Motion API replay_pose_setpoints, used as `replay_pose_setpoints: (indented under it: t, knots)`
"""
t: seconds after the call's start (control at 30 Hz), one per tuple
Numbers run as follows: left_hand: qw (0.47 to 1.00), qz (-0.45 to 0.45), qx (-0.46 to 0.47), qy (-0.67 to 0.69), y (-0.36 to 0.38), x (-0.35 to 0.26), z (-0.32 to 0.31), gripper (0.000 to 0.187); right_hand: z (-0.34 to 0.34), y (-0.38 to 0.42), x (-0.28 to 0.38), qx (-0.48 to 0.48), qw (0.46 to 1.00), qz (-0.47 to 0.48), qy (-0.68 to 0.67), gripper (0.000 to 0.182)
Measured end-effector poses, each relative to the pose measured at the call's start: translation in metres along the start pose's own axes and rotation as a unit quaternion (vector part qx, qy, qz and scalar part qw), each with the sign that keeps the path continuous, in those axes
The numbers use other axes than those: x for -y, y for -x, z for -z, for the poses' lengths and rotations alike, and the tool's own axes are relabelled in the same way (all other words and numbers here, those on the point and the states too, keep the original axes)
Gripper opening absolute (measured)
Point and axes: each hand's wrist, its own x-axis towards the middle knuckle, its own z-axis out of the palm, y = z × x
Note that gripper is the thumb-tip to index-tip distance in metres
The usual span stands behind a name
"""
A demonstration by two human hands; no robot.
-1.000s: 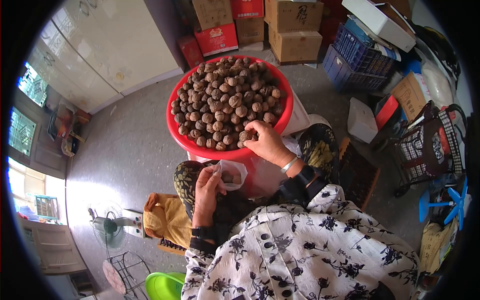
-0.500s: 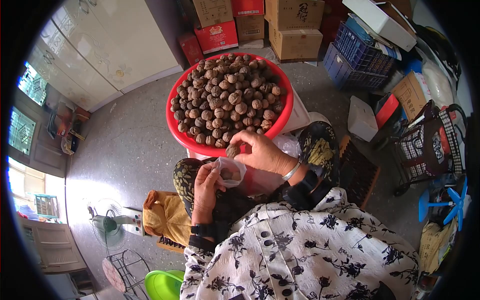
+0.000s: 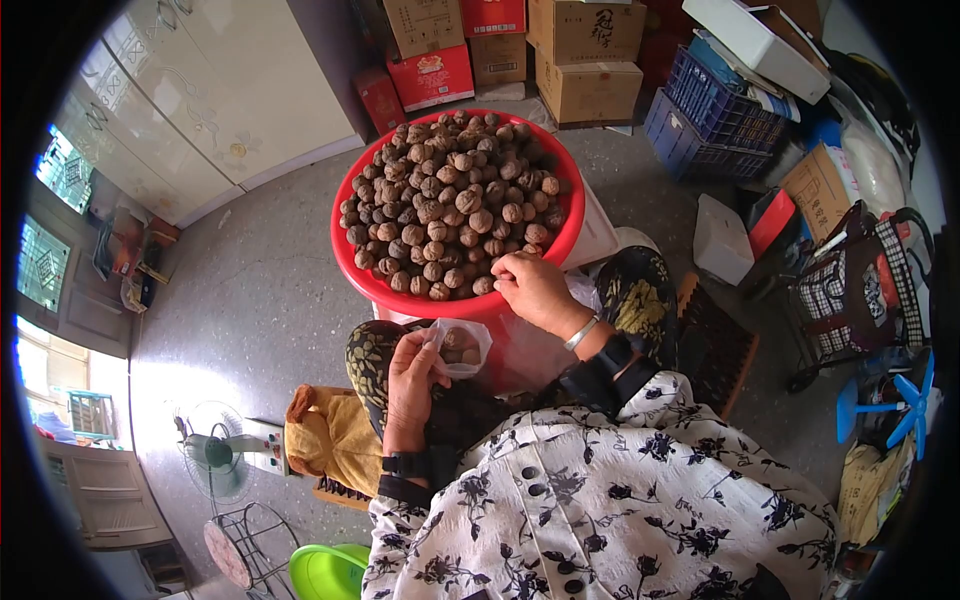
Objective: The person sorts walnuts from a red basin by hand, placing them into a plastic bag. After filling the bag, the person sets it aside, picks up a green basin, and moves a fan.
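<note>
Floor (image 3: pixel 270 270), far edge ahead of me: upper brown carton (image 3: pixel 575 32), large dark Chinese characters; I read the top one as 冠, lower ones unclear. Red box (image 3: pixel 432 80), same edge: pale lettering, illegible to me. Right edge, open-floor side: smaller carton (image 3: pixel 815 195), dark characters, blurred.

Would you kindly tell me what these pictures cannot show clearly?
Head view, red basin: floor hidden by walnuts.
Head view, green basin: cut off by the bottom edge.
Head view, plastic bag: walnut count unclear, contents overlapping.
Head view, right hand: palm hidden by its back.
</note>
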Motion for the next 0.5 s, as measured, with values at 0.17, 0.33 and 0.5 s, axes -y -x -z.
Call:
replay_pose_setpoints:
  t: [0.17, 0.33, 0.5]
  knots:
    - [1.000, 0.004, 0.002, 0.002, 0.001, -0.002, -0.001, 0.021, -0.003, -0.005, 0.014, 0.029, 0.998, -0.014, 0.062, 0.021]
    - [1.000, 0.003, -0.001, -0.001, 0.002, -0.002, -0.002, 0.020, -0.008, -0.013, 0.019, 0.049, 0.989, 0.001, 0.141, 0.030]
    - [1.000, 0.002, 0.005, 0.001, 0.003, -0.002, -0.002, 0.020, -0.004, -0.023, 0.027, 0.095, 0.979, -0.050, 0.175, 0.031]
